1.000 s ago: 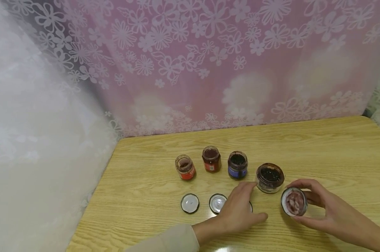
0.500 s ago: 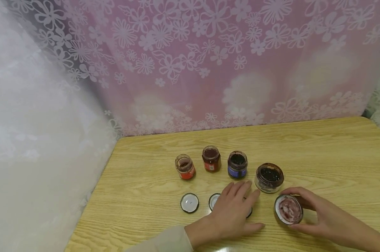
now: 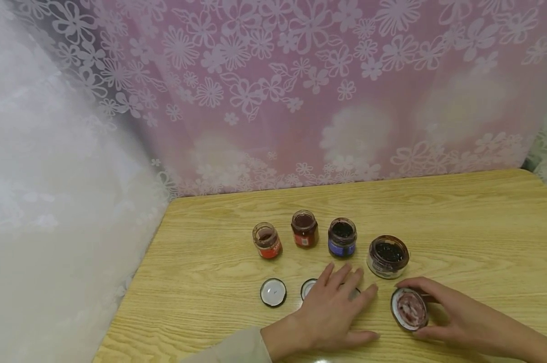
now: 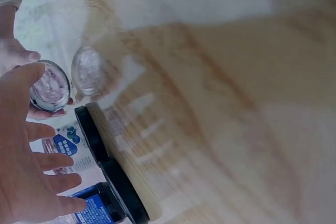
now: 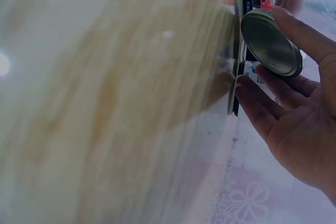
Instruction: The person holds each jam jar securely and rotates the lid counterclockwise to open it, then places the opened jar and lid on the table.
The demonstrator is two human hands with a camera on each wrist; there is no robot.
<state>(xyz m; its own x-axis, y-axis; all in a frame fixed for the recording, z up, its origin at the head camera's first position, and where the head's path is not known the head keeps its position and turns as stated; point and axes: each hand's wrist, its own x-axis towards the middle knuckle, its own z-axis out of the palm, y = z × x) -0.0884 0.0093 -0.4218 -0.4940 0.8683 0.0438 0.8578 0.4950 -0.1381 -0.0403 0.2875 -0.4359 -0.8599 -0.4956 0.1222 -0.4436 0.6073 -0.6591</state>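
Note:
My right hand [image 3: 459, 315] pinches a jar lid [image 3: 409, 308] by its rim, tilted up. Its white inside, smeared with reddish jam, faces the head camera; in the right wrist view the lid's plain metal side [image 5: 270, 45] shows. My left hand [image 3: 329, 312] hovers over or rests on the lids, fingers spread and straight; contact cannot be told. Partly under it are a second lid [image 3: 307, 288] and a third lid [image 3: 356, 292]. Farther left lies another lid [image 3: 273, 292], white inside up. Just behind the hands stands a wide jar of dark jam [image 3: 388, 257], uncovered.
Left of the wide jar, uncovered jars stand in a row: one with a blue label [image 3: 342, 238], a red-labelled dark one [image 3: 304, 229] and a red-labelled, lighter one [image 3: 266, 241]. The wooden table [image 3: 209, 297] ends at a pink floral curtain [image 3: 278, 126].
My right hand has moved left and toward me with the jam-smeared lid, which has turned somewhat. My left hand has shifted slightly left and spread its fingers over the lids. The jars stay put.

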